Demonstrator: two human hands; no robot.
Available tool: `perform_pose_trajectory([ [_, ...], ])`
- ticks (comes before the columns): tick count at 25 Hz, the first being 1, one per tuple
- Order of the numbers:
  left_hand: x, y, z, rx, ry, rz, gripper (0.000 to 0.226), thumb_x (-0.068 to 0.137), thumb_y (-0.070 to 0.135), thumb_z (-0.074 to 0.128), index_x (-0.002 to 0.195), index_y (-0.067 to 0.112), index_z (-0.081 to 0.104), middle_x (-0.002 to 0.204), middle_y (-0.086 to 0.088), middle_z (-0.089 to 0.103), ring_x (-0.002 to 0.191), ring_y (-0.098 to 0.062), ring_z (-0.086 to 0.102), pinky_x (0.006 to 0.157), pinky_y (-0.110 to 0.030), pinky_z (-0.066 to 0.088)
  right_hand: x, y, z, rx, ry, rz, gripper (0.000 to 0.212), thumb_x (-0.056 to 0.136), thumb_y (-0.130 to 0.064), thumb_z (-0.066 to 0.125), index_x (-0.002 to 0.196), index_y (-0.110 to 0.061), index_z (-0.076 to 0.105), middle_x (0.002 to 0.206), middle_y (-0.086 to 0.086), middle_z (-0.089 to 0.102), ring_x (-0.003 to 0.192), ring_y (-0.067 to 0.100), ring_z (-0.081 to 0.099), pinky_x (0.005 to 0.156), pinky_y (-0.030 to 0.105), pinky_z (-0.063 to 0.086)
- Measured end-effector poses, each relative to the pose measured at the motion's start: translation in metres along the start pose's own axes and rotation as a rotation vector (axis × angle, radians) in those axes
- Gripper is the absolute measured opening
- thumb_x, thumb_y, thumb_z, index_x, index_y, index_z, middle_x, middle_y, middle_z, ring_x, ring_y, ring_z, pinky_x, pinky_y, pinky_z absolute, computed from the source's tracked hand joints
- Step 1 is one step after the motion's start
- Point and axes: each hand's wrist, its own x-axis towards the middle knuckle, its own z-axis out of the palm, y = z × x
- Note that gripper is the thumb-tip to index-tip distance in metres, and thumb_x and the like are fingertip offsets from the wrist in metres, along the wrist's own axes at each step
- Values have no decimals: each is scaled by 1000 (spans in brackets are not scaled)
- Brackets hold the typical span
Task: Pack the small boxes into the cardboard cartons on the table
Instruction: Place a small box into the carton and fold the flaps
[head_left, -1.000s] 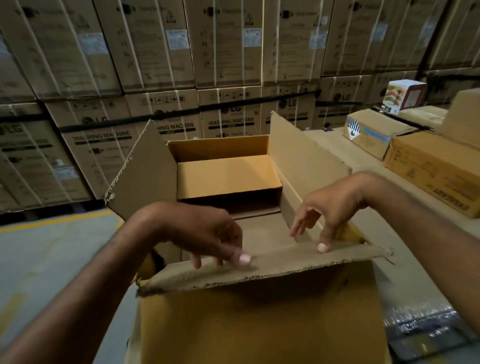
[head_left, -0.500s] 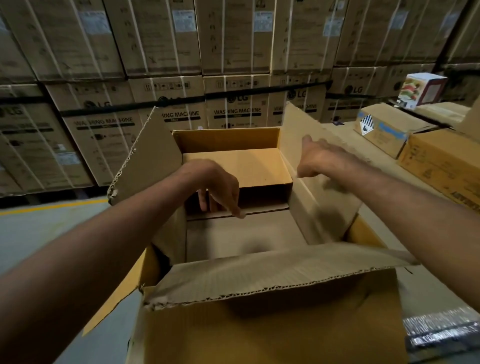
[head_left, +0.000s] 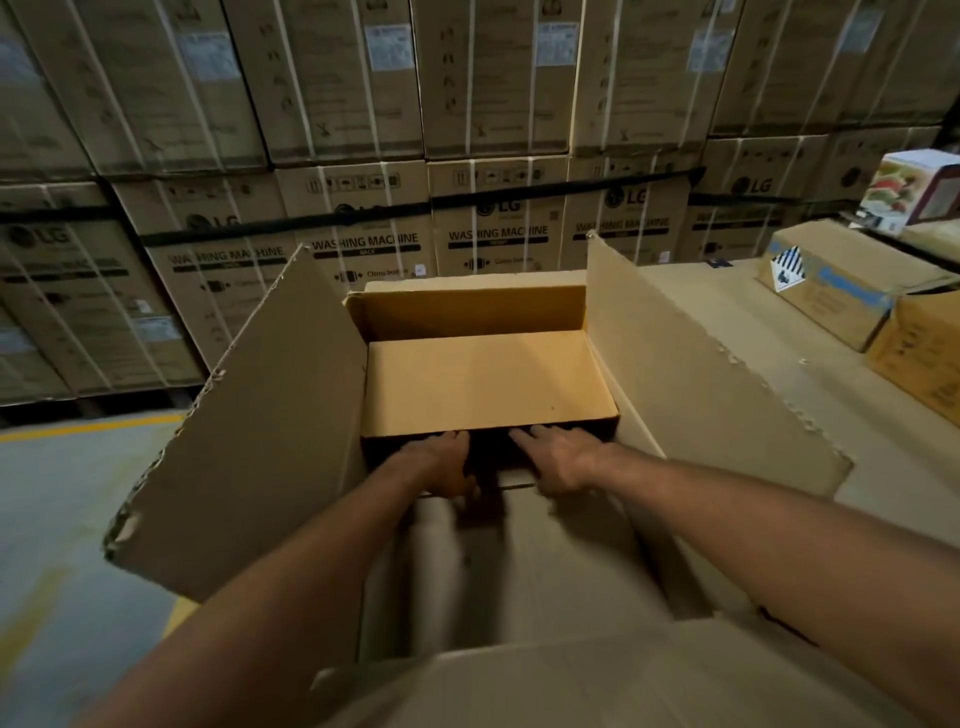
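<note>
A large open cardboard carton stands in front of me on the table, its left and right flaps upright. Its far flap is folded inward and lies level over the back half. My left hand and my right hand reach side by side into the carton, fingers stretched into the dark gap under that flap. Neither hand holds anything I can see; the fingertips are lost in shadow. The carton's floor below my forearms looks bare. A small colourful printed box sits far right on other cartons.
The table extends right of the carton. On it stand a carton with blue tape and a diamond label and a yellow-brown carton. Stacked washing machine cartons form a wall behind. Grey floor with a yellow line lies at left.
Both hands left the near flap and moved forward and down into the carton, now meeting under the far flap. My view has leaned closer over the carton.
</note>
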Motion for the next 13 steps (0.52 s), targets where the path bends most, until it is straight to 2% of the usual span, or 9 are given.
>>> perform_pose_trajectory([
  [3, 9, -6, -6, 58, 541, -47, 47, 96, 37, 59, 137, 17, 45, 136, -7, 58, 120, -30, 60, 92, -45, 49, 20, 8, -7, -107, 536, 3, 74, 89, -25, 64, 156, -20, 34, 145, 9, 52, 131, 31, 50, 105, 47, 40],
  [5, 21, -13, -25, -21, 803, -96, 51, 97, 35, 58, 143, 18, 43, 138, -7, 56, 123, -28, 57, 98, -46, 47, 34, 20, -28, -33, 731, 70, 76, 86, -22, 65, 155, -19, 35, 147, 10, 49, 129, 30, 48, 105, 47, 40],
  [7, 41, -25, -46, -59, 839, -162, 69, 96, 37, 61, 155, 18, 31, 157, -9, 40, 143, -29, 41, 114, -49, 36, 50, 34, -55, 71, 835, 118, 88, 83, -18, 68, 160, -19, 27, 159, 14, 35, 139, 33, 40, 111, 50, 37],
  [9, 66, -42, -66, -74, 803, -237, 85, 94, 37, 63, 163, 22, 15, 170, -8, 17, 156, -31, 17, 123, -54, 21, 71, 45, -83, 91, 845, 143, 100, 81, -16, 69, 164, -21, 14, 168, 12, 17, 149, 34, 27, 117, 51, 31],
  [11, 88, -61, -83, -52, 766, -274, 93, 95, 40, 63, 165, 25, 4, 173, -6, 1, 159, -31, 1, 126, -57, 11, 96, 55, -109, 84, 792, 139, 108, 81, -14, 69, 166, -26, 3, 173, 7, 1, 157, 33, 12, 123, 53, 21],
  [13, 107, -80, -100, -28, 735, -276, 94, 97, 44, 61, 165, 25, -1, 173, -5, -7, 158, -32, -6, 126, -59, 4, 124, 68, -128, 68, 707, 144, 114, 81, -13, 72, 165, -29, -3, 173, 4, -12, 159, 32, 0, 126, 56, 10],
])
